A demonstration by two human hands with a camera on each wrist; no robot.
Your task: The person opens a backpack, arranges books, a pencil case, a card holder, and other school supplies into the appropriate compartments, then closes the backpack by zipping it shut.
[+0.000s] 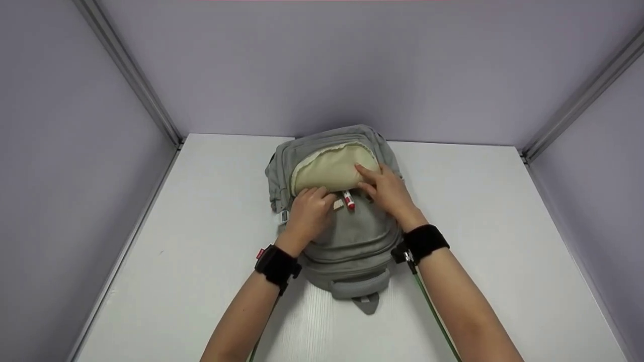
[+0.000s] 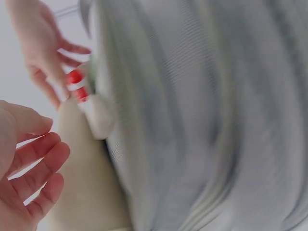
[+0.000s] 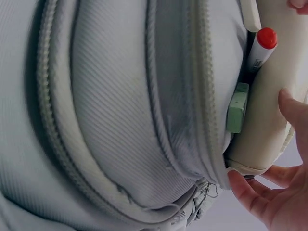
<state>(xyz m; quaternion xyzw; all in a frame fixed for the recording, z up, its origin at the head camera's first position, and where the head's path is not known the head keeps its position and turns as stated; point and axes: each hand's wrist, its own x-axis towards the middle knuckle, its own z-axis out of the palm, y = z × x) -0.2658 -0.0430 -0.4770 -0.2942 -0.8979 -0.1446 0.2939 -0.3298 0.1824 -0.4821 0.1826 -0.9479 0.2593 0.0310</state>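
A grey backpack (image 1: 352, 226) lies with its top handle toward me, its far pocket unzipped and the pocket's cream-lined flap (image 1: 327, 168) folded back. From the pocket opening sticks a white marker with a red cap (image 1: 349, 199). Beside the marker are a green block (image 3: 237, 108) and a small off-white block (image 2: 98, 118). My left hand (image 1: 313, 208) is by the left end of the opening, its fingers loosely bent and apart from the thumb, near the lining. At the right end, my right hand (image 1: 390, 193) rests one finger on the lining, its thumb touching the zipper corner.
The backpack rests on a white table (image 1: 201, 241) close to the back panel (image 1: 352, 65). Grey panels stand on both sides. A green cable (image 1: 435, 314) trails from my right wristband. A top handle (image 1: 359, 286) lies at the backpack's near end.
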